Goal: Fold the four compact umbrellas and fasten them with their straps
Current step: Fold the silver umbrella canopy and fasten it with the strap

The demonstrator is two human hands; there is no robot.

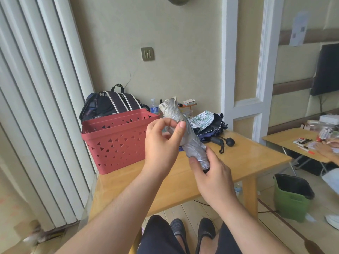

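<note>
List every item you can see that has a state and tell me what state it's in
Silver umbrella: folded, held tilted above the table.
Left hand: fingers curled at its canopy.
Right hand: grips its lower end.
Dark umbrellas: loose, unfastened, on the table.
Red basket: upright.
Green bin: open, lined.

One head-worn view looks forward and down, close over the wooden table (238, 162).

1. We see a silver-grey umbrella (185, 132).
2. We see a red basket (117, 142) patterned with triangular holes.
3. We see a yellow-brown table (238, 162).
4. We see a green bin (291, 202) with a black liner.
</note>
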